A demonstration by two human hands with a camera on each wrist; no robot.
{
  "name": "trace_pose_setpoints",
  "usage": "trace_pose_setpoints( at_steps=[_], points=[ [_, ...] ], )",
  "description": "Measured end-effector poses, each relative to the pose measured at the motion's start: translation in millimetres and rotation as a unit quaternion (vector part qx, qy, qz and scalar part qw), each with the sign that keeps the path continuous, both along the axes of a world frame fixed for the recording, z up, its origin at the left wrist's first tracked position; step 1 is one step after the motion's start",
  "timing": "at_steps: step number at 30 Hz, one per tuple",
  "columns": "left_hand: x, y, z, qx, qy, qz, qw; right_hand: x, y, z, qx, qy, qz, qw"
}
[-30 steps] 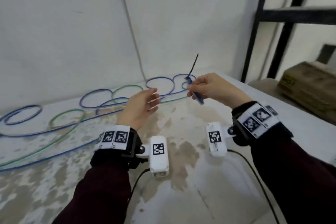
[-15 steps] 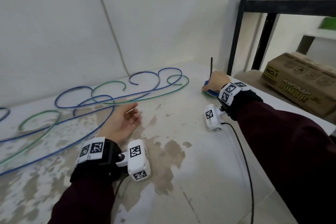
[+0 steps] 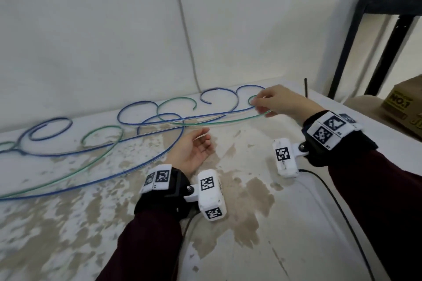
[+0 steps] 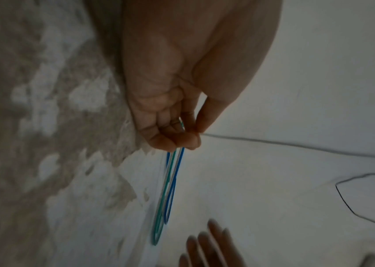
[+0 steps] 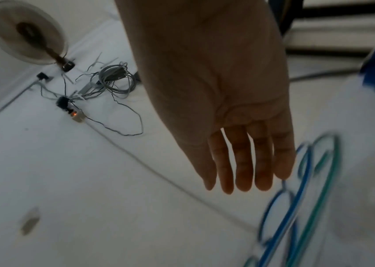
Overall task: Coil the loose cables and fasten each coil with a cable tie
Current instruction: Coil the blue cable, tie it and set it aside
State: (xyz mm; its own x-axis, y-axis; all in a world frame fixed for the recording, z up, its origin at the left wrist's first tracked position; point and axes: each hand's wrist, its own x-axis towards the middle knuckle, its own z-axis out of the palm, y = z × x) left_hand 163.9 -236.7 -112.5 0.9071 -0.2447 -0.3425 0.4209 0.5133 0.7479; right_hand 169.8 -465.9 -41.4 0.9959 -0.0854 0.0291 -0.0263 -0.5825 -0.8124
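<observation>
Blue and green cables are blurring beneath the right hand, fingers spread; left hand is lying slack on the stained white tabletop.

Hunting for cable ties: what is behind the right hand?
A black cable tie stands upright just behind the right hand. Its lower end, and whatever it fastens, is covered by the hand and wrist.

Stained white tabletop — blue cables and green cables sprawl across it in loose curls
</observation>
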Motion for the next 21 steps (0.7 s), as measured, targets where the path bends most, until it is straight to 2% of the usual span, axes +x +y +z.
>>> trace_pose_setpoints(
  at_steps=[2, 5, 7, 9, 11, 14, 17, 20, 21],
  points=[
    [-0.6, 10.6, 5.6, 0.049, -0.009, -0.007, 0.999, -5.2, 42.8, 4.0, 0.026, 0.018, 0.101, 0.994],
    [-4.2, 40.6, 20.5, 0.186, -0.079, -0.009, 0.979, -1.9, 104.8, 1.0, -0.006, 0.031, 0.219, 0.975],
    [-11.9, 67.4, 32.1, 0.330, -0.147, -0.013, 0.932, 4.9, 141.6, -5.0, -0.063, 0.045, 0.290, 0.954],
    [-21.5, 94.9, 41.8, 0.471, -0.192, 0.002, 0.861, 12.9, 170.7, -11.1, -0.191, 0.071, 0.349, 0.914],
    [-30.5, 118.4, 51.4, 0.550, -0.222, 0.026, 0.805, 18.2, 189.9, -14.6, -0.338, 0.087, 0.359, 0.866],
    [-37.2, 141.9, 62.1, 0.616, -0.248, 0.023, 0.747, 19.9, 200.1, -16.7, -0.421, 0.070, 0.327, 0.843],
    [-43.1, 149.2, 68.6, 0.670, -0.253, -0.050, 0.697, 10.7, 200.0, -11.7, -0.422, 0.073, 0.369, 0.825],
    [-50.7, 146.4, 69.8, 0.694, -0.252, -0.147, 0.659, -5.3, 198.6, -1.9, -0.329, 0.043, 0.403, 0.853],
    [-54.4, 145.0, 69.5, 0.684, -0.252, -0.171, 0.663, -9.4, 196.9, 1.0, -0.316, 0.029, 0.398, 0.861]
  ],
)
